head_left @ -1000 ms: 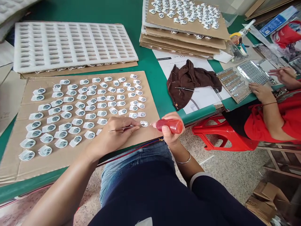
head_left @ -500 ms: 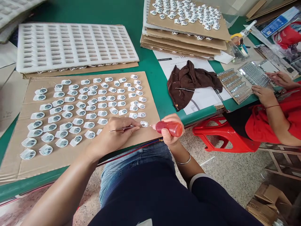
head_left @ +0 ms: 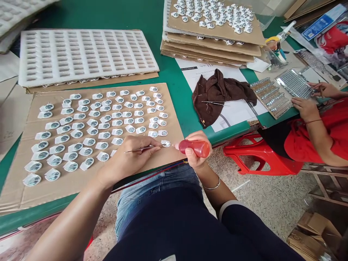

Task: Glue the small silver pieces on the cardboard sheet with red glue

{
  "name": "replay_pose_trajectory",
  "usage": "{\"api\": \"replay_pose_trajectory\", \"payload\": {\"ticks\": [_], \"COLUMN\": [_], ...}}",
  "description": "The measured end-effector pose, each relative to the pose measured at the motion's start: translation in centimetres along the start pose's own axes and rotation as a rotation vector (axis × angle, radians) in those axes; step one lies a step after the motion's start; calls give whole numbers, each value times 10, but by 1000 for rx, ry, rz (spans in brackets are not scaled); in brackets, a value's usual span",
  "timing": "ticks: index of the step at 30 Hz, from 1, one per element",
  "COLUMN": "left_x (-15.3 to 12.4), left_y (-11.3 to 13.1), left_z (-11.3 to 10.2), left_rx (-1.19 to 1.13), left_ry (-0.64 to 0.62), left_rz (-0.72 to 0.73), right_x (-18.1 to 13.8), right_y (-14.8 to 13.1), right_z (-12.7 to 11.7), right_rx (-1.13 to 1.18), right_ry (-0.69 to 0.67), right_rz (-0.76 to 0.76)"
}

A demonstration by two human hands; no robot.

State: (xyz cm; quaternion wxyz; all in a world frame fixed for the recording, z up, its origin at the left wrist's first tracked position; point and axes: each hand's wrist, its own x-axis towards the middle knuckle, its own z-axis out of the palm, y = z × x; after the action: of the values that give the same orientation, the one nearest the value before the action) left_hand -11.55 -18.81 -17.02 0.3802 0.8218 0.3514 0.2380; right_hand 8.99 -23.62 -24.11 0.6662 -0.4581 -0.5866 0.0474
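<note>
My right hand (head_left: 198,148) is wrapped round a red squeeze bottle (head_left: 191,148), its narrow tip pointing left. That tip is at a small round silver piece with a white paper tab (head_left: 165,144), near the right front of the cardboard sheet (head_left: 152,159). In my left hand (head_left: 140,152), closed in a pinch, are thin metal tweezers (head_left: 136,149); their points reach the left side of the same piece. Rows of similar silver pieces (head_left: 87,141) with white tabs cover the sheet to the left. Whether anything leaves the bottle tip is too small to see.
A white foam tray (head_left: 89,54) lies behind the sheet. Stacked cardboard sheets (head_left: 212,45) with more pieces stand at the back. A brown cloth (head_left: 217,94) with tweezers on it lies to the right. A co-worker's hands (head_left: 306,108) are by a silver bead panel (head_left: 293,85), near a red stool (head_left: 258,154).
The view has shifted slightly. Both hands keep nearly the same position at the piece, still holding the bottle and tweezers. The co-worker's far hand has moved a little.
</note>
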Motion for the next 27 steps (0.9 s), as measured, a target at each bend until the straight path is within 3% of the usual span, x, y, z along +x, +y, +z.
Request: {"api": "replay_pose_trajectory", "payload": {"ticks": [27], "left_x": [2], "left_y": [-6], "left_z": [-1], "left_rx": [-9], "left_ry": [-19], "left_rz": [18], "right_x": [7], "right_y": [-2], "right_z": [-1], "right_rx": [66], "right_ry": [-64], "right_rz": [96]}}
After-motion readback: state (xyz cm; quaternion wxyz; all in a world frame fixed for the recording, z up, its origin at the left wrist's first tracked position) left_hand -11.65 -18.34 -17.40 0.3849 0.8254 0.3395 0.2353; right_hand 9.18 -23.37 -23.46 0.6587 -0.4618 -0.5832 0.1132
